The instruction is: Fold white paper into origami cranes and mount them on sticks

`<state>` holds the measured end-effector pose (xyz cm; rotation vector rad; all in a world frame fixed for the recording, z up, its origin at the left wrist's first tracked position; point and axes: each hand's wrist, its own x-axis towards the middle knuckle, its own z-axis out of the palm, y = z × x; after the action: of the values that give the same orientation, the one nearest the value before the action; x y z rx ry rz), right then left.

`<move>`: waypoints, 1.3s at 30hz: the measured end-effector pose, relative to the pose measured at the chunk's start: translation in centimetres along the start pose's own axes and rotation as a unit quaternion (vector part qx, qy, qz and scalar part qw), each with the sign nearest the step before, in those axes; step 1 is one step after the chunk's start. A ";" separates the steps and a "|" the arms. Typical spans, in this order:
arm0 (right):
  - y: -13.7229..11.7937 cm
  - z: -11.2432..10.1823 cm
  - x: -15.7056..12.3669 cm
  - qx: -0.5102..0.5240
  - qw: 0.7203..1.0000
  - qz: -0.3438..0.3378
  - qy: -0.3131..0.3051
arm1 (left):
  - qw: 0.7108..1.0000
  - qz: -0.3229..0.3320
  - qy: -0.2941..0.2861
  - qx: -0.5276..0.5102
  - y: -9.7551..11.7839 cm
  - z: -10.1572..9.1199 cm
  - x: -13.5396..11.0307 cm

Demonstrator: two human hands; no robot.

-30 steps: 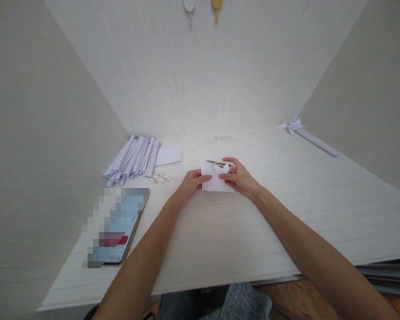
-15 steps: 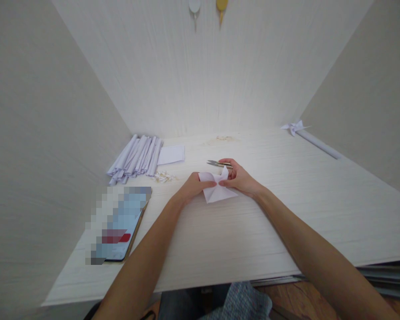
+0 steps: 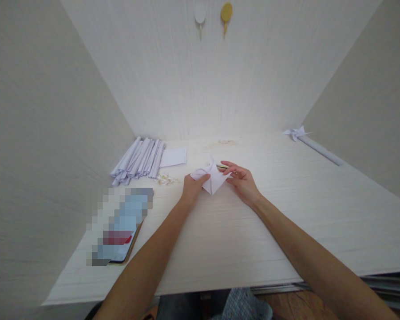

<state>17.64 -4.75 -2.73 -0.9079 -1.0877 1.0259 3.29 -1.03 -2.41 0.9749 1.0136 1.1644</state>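
Observation:
Both my hands meet over the middle of the white table. My left hand pinches the left side of a small white folded paper whose corners stick up. My right hand holds the paper's right side with its fingers curled. A pair of small metal scissors peeks out just behind the paper, close to my right fingers; whether they are held I cannot tell.
A bundle of rolled white paper sticks and a flat white sheet lie at the back left, with small pale scraps beside them. A phone lies front left. A paper pinwheel on a stick rests by the right wall.
The paper has been turned and lifted: it lay as a flat square, and now it is a diamond with raised corners. The scissors are now mostly hidden behind it.

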 end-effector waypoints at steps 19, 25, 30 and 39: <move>0.9 1.2 0.1 -0.057 0.997 0.049 0.020 | 0.998 0.038 -0.025 0.054 -0.1 0.1 -0.4; 1.0 1.2 0.1 -0.105 0.993 0.044 0.028 | 0.996 0.044 -0.019 0.073 -0.2 0.2 -0.4; 1.1 1.2 0.1 -0.129 0.991 0.036 0.028 | 0.991 0.071 -0.018 0.114 -0.3 0.2 -0.4; 1.3 1.2 0.3 -0.148 0.989 0.024 0.019 | 0.982 0.100 -0.018 0.162 -0.1 0.2 -0.5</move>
<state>16.24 -3.98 -3.57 -1.1918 -1.2100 0.8967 3.42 -1.59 -2.44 1.3761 1.1174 1.1611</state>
